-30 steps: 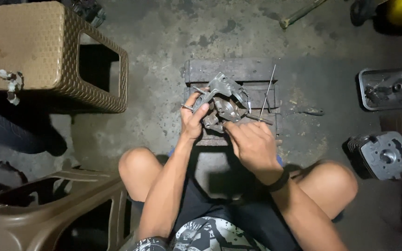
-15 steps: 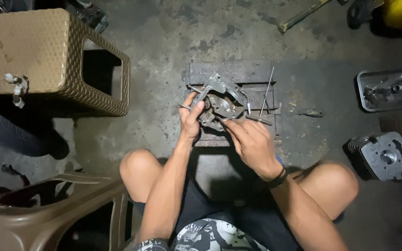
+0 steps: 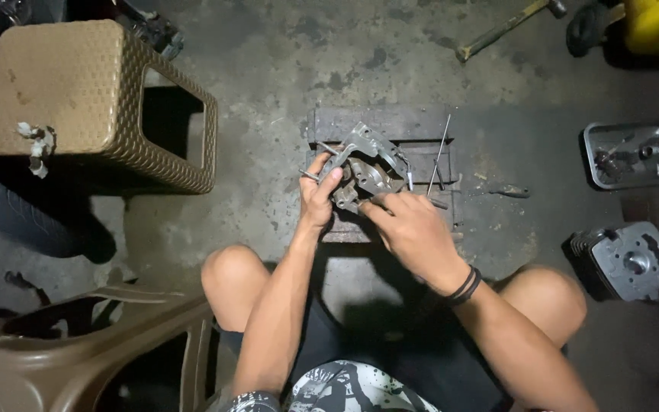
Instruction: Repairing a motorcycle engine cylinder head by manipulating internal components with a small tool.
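While both hands stay clamped | metal engine part (image 3: 368,164) unmoved | view shifted

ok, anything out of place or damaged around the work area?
Nothing looks broken. The brown stool lies tipped on its side on the floor, open underside facing right. Loose rods lie on the wooden block beside the metal engine part, which both the left hand and right hand hold.

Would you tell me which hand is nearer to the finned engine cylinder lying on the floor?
Right. The right hand is closer to the finned cylinder; the left hand grips the metal engine part farther away.
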